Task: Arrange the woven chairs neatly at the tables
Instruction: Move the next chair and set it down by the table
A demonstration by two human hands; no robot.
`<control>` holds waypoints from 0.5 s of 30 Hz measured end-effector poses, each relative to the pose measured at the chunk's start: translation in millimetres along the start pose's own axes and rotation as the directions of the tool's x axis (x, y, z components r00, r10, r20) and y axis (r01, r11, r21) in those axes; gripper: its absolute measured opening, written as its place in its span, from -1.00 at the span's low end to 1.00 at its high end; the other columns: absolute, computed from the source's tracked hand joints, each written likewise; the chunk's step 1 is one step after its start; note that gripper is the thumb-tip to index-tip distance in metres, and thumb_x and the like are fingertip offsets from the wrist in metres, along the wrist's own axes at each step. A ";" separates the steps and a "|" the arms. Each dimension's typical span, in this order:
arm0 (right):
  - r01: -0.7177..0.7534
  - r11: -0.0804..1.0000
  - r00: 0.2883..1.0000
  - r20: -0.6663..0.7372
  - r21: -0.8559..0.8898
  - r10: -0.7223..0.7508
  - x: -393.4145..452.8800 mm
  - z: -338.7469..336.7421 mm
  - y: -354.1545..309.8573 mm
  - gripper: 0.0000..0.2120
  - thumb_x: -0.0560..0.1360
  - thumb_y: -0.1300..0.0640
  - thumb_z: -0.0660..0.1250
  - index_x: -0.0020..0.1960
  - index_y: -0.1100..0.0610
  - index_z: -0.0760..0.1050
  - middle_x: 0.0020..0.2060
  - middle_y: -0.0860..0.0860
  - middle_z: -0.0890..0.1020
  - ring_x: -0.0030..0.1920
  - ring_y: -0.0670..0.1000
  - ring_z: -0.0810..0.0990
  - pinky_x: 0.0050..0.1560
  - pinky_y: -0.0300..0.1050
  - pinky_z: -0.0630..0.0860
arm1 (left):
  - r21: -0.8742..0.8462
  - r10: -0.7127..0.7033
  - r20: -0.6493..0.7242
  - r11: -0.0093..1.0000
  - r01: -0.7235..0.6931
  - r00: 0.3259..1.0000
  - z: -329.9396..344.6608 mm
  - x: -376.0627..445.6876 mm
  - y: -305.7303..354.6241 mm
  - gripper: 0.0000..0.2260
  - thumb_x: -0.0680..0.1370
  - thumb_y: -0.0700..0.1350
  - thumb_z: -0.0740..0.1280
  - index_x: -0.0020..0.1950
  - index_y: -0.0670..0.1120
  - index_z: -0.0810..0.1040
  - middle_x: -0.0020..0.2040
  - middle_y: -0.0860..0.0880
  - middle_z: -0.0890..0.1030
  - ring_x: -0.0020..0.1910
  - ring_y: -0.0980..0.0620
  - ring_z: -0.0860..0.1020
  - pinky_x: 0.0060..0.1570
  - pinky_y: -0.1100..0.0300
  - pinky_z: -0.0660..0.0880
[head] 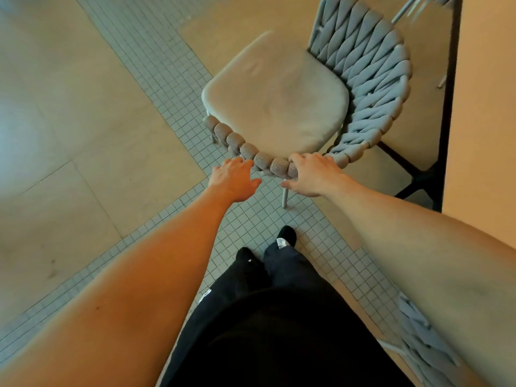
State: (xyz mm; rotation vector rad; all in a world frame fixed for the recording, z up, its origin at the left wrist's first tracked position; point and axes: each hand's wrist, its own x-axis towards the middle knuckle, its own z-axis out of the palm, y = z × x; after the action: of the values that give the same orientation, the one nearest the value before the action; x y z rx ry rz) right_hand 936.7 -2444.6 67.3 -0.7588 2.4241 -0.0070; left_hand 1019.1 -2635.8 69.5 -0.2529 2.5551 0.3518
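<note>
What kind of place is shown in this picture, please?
Probably a café or restaurant seating area. A woven chair with a seat cushion stands beside a table on a black frame, a second woven chair is nearby, and the floor is tiled.

Both hands meet the woven chair [363, 79] at its rope-wrapped rim: the left hand [234, 180] touches it with straight fingers, the right hand [312, 174] curls over it. A desk [480, 107] edge stands just beyond, on the tiled floor [83, 107].
</note>
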 end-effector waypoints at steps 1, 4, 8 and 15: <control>-0.003 1.000 1.000 0.012 -0.008 0.003 7.7 0.8 7.6 -0.36 0.53 -0.35 0.31 0.41 0.06 0.35 0.32 0.10 0.56 0.33 0.21 0.48 0.33 0.22 0.40 | 0.005 0.006 -0.001 1.000 -0.006 1.000 2.7 10.3 2.2 -0.50 0.60 0.18 0.25 0.47 -0.02 0.37 0.41 -0.11 0.42 0.41 -0.15 0.36 0.32 -0.18 0.36; -0.006 0.999 0.999 0.053 -0.039 0.008 27.8 6.8 29.3 -0.32 0.53 -0.37 0.28 0.44 0.08 0.34 0.36 0.10 0.54 0.36 0.21 0.48 0.35 0.22 0.40 | 0.004 0.028 -0.039 1.000 -0.028 0.999 12.5 38.4 7.9 -0.45 0.57 0.19 0.30 0.49 -0.03 0.34 0.45 -0.11 0.35 0.43 -0.15 0.30 0.32 -0.17 0.39; 0.004 0.998 0.994 0.111 -0.060 0.003 43.2 19.1 49.5 -0.36 0.54 -0.39 0.24 0.36 0.08 0.39 0.30 0.11 0.56 0.34 0.21 0.48 0.37 0.20 0.36 | 0.006 0.075 -0.035 0.997 -0.074 0.997 22.1 68.6 17.3 -0.38 0.51 0.21 0.38 0.47 -0.04 0.34 0.45 -0.11 0.29 0.48 -0.15 0.18 0.34 -0.16 0.39; 0.014 0.994 0.991 0.134 -0.112 0.002 67.6 39.6 68.6 -0.31 0.44 -0.57 0.14 0.22 -0.03 0.49 0.10 0.02 0.63 0.19 0.12 0.57 0.27 0.14 0.36 | 0.062 0.118 0.163 0.990 -0.129 0.980 43.8 111.3 29.1 -0.27 0.41 0.28 0.48 0.47 0.03 0.34 0.42 -0.05 0.32 0.47 -0.13 0.13 0.23 -0.24 0.48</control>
State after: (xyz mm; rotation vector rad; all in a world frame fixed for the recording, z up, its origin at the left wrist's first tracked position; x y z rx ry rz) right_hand 877.9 -2415.9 -13.7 -0.7909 2.3098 0.1743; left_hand 940.4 -2607.1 -20.7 -0.0369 2.4255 0.3118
